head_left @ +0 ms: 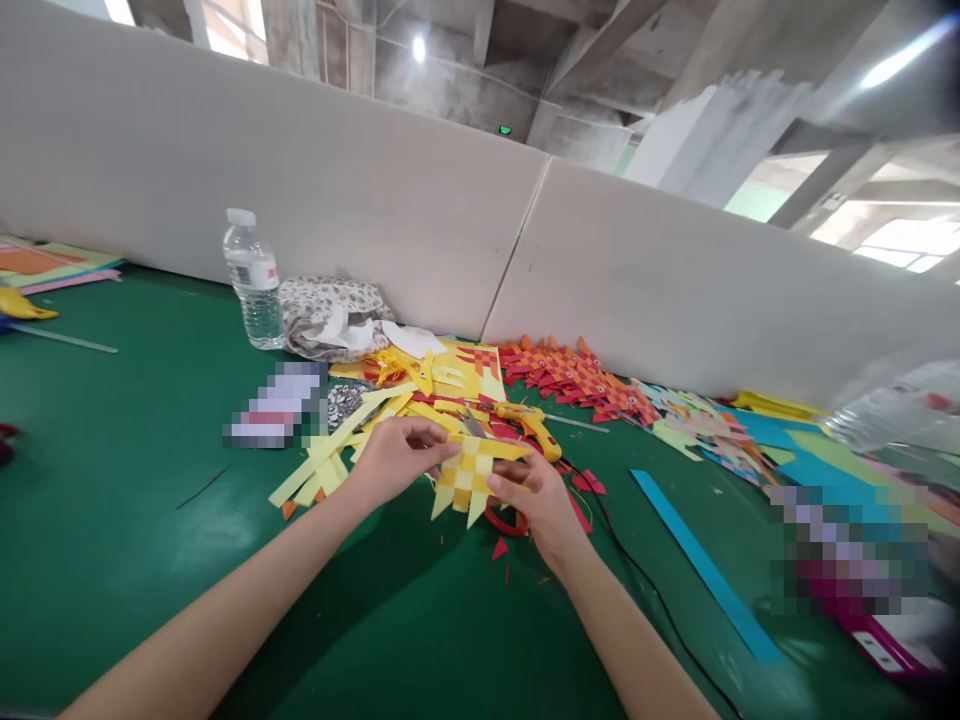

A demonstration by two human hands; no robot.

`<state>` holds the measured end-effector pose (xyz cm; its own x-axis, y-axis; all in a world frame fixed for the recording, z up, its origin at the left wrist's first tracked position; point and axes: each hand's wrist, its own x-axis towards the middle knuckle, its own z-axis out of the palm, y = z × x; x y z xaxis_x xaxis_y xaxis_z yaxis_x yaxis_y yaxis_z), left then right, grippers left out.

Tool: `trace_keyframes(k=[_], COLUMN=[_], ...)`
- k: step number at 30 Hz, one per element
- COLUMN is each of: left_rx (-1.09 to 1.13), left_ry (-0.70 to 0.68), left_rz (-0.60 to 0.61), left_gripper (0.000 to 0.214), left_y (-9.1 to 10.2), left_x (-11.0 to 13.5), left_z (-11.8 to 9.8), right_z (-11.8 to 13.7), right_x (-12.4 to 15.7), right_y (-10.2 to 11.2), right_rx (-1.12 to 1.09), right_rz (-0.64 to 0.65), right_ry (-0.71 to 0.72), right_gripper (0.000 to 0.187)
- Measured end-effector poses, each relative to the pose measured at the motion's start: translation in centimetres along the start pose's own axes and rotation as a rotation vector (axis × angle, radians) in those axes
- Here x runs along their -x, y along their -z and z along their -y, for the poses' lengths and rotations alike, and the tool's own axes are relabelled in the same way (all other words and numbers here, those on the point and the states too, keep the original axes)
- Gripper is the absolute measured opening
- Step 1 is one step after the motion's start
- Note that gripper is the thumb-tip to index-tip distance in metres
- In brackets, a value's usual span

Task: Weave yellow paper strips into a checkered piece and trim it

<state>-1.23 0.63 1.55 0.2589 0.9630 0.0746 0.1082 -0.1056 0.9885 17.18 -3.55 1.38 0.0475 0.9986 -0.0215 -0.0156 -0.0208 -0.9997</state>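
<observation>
Both my hands hold a small woven piece of yellow paper strips (471, 474) just above the green table (135, 520). My left hand (394, 455) pinches its upper left edge, fingers closed. My right hand (536, 500) grips its right side from below, thumb on top. Loose yellow paper strips (330, 455) lie just left of my left hand. Yellow-handled scissors (529, 422) rest right behind the woven piece. A red ring-shaped thing (504, 522) lies under my right hand.
A water bottle (253, 280) stands at the back left beside a patterned cloth bundle (330, 315). Orange-red woven paper fish (581, 378) are heaped by the grey partition (420, 220). A blue paper strip (705, 570), a black cable (645, 590) and coloured sheets (810, 460) lie at right.
</observation>
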Motion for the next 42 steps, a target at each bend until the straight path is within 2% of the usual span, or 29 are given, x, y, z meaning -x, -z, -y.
trace_keyframes(k=[2, 6, 8, 10, 12, 14, 16, 20, 22, 24, 27, 30, 33, 38, 42], left_rx=[0.07, 0.122, 0.068, -0.056, -0.221, -0.428, -0.644, -1.04, -1.183, -1.264, -1.348, -1.405, -1.466, -1.521, -1.54], left_ry=[0.013, 0.072, 0.055, 0.066, 0.081, 0.031, -0.036, -0.138, -0.157, -0.172, -0.229, -0.256, -0.223, -0.18, -0.246], left_rz=[-0.005, 0.121, 0.194, 0.235, 0.31, 0.312, 0.227, -0.084, -0.18, -0.217, -0.213, -0.044, 0.031, 0.033, 0.024], left_gripper=[0.025, 0.027, 0.026, 0.028, 0.028, 0.027, 0.027, 0.026, 0.027, 0.028, 0.029, 0.024, 0.02, 0.017, 0.023], left_y=[-0.3, -1.1, -1.0, -0.1, 1.6, 4.2, 7.2, 13.0, 15.2, 16.5, 17.0, 16.5, 15.9, 15.1, 14.7], left_x=[0.2, 1.3, 2.0, 2.6, 2.9, 3.0, 2.7, 1.3, 0.4, -0.5, -2.2, -3.9, -5.3, -6.0, -5.7], left_z=[-0.3, -0.4, -0.2, 0.1, 0.3, 0.2, 0.1, 0.5, 0.8, 1.1, 0.9, 0.6, 0.7, 1.4, 1.9], right_z=[-0.2, 0.1, 0.4, 0.5, 0.4, 0.1, -0.2, -0.6, -0.7, -0.8, -0.8, -0.6, -0.2, -0.2, -0.5], right_x=[0.1, 0.2, 0.4, 0.5, 0.8, 1.2, 1.6, 2.5, 2.8, 3.0, 3.1, 2.9, 2.5, 2.0, 1.6], right_y=[-0.1, -0.2, -0.3, -0.4, -0.7, -1.1, -1.7, -3.0, -3.6, -4.2, -5.0, -5.8, -6.5, -6.9, -6.6], right_rx=[0.014, -0.067, -0.081, -0.033, 0.025, 0.086, 0.155, 0.33, 0.375, 0.409, 0.466, 0.504, 0.523, 0.471, 0.438], right_rz=[-0.056, -0.097, -0.068, -0.012, 0.07, 0.161, 0.253, 0.376, 0.397, 0.395, 0.365, 0.36, 0.324, 0.277, 0.257], right_ry=[-0.009, -0.033, -0.052, -0.08, -0.13, -0.179, -0.228, -0.277, -0.279, -0.269, -0.229, -0.228, -0.218, -0.215, -0.217], right_gripper=[0.047, 0.039, 0.039, 0.036, 0.033, 0.033, 0.033, 0.029, 0.029, 0.03, 0.031, 0.029, 0.028, 0.028, 0.027])
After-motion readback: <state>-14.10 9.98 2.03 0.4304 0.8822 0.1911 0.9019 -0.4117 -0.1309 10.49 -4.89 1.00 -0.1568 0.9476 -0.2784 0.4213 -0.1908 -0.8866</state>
